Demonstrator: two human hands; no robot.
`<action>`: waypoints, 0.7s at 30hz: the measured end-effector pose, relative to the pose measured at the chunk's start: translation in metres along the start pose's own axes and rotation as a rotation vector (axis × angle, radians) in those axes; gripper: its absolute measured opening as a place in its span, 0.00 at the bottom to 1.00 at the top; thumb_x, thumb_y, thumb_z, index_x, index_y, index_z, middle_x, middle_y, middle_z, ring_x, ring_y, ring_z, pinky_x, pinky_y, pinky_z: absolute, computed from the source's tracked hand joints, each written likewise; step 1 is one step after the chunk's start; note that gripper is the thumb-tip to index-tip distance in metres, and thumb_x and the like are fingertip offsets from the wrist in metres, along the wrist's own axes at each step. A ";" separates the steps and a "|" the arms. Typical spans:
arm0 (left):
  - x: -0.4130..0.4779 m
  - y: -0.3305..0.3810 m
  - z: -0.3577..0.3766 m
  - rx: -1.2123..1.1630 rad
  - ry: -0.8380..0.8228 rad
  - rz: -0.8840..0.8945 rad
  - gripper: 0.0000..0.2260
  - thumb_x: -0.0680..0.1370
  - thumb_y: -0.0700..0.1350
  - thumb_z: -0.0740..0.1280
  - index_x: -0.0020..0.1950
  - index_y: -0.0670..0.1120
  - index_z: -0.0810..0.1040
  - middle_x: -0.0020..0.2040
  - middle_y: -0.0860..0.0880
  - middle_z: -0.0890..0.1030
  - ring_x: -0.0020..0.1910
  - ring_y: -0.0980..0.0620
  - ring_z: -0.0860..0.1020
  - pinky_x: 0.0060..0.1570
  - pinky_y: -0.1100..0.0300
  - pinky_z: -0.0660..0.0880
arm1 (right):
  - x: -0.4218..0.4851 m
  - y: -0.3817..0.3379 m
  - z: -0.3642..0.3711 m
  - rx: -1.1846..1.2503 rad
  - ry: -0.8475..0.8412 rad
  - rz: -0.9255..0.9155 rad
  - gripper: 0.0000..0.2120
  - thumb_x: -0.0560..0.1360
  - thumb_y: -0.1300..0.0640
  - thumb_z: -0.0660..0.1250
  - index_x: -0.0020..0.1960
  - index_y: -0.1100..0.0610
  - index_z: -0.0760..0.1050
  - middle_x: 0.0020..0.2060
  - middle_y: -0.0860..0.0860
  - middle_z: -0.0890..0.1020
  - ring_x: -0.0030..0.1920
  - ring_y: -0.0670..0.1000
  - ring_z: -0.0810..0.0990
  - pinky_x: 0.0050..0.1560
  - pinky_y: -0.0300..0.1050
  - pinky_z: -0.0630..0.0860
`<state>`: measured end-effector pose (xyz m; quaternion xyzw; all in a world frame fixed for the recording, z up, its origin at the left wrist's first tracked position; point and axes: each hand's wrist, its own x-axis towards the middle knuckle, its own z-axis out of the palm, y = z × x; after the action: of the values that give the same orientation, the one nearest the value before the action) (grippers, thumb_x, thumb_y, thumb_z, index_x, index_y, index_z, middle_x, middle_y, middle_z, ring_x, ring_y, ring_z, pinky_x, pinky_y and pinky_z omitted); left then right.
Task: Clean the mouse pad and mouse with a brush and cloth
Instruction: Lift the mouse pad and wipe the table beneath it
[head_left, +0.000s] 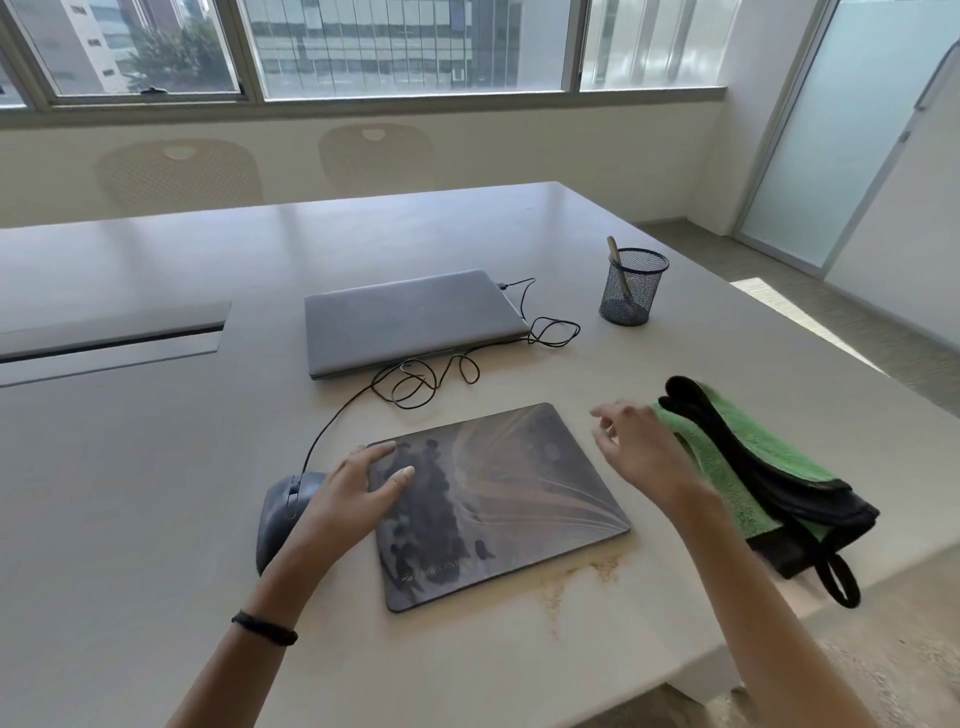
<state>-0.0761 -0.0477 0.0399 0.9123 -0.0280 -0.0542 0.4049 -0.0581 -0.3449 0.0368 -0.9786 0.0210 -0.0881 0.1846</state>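
Far left, one dark wired mouse sits on the table right beside the pad's left edge. The left hand lies flat, fingers spread, on the left part of the one dark patterned mouse pad, gripping nothing. One closed grey laptop sits behind it, cable loops in between. The right hand hovers open and blurry, holding nothing, at the edge of one folded green-and-black cloth. One mesh cup farther back holds one brush handle.
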 end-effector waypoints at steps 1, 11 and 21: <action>-0.001 0.001 -0.001 -0.062 0.025 -0.003 0.20 0.77 0.47 0.65 0.68 0.44 0.70 0.65 0.48 0.73 0.66 0.50 0.69 0.65 0.59 0.65 | 0.001 -0.003 0.002 -0.004 -0.031 0.034 0.14 0.76 0.61 0.62 0.61 0.61 0.77 0.50 0.59 0.82 0.51 0.57 0.80 0.51 0.48 0.76; -0.002 0.000 0.002 -0.339 0.156 0.085 0.14 0.77 0.40 0.65 0.62 0.49 0.74 0.57 0.55 0.75 0.62 0.58 0.68 0.54 0.71 0.67 | 0.003 -0.015 0.003 0.083 -0.146 0.176 0.10 0.74 0.57 0.65 0.54 0.52 0.80 0.43 0.52 0.83 0.50 0.53 0.80 0.51 0.42 0.74; 0.001 -0.005 -0.002 -0.187 0.239 0.110 0.12 0.76 0.36 0.66 0.56 0.48 0.79 0.44 0.49 0.82 0.40 0.57 0.82 0.37 0.61 0.81 | 0.007 -0.019 0.002 0.318 -0.165 0.210 0.09 0.73 0.64 0.66 0.50 0.56 0.82 0.45 0.52 0.77 0.45 0.49 0.74 0.43 0.36 0.68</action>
<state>-0.0750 -0.0431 0.0380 0.8678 -0.0245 0.0745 0.4907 -0.0511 -0.3267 0.0431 -0.9335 0.0937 0.0100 0.3461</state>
